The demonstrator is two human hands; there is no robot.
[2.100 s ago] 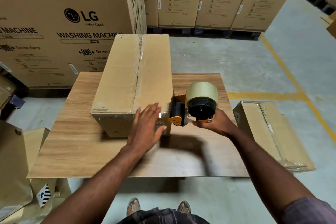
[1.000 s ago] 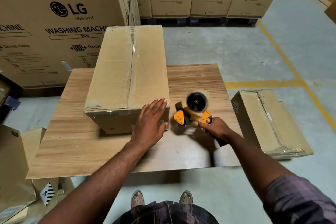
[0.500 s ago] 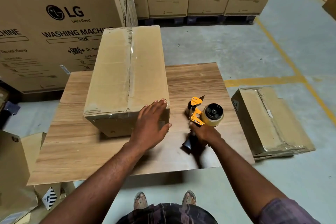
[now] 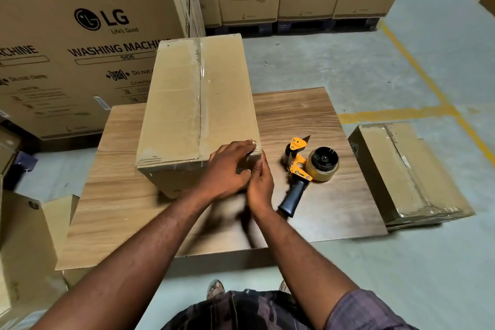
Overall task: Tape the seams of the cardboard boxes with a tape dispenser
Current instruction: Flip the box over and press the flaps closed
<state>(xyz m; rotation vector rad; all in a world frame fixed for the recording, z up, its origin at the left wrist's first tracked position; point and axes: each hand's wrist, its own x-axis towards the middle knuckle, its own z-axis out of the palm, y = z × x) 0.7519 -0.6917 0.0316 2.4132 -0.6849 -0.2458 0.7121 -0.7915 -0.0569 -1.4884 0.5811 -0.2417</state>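
On the wooden table [image 4: 308, 115], toward its far left, your cardboard box [image 4: 187, 104] stands with clear tape [image 4: 199, 83] along its top seam. Your left hand [image 4: 227, 171] and right hand [image 4: 261, 187] press flat-fingered on its near right corner, gripping nothing. You've put down the tape dispenser [image 4: 308, 169], which lies just right of the box, so this seam looks finished.
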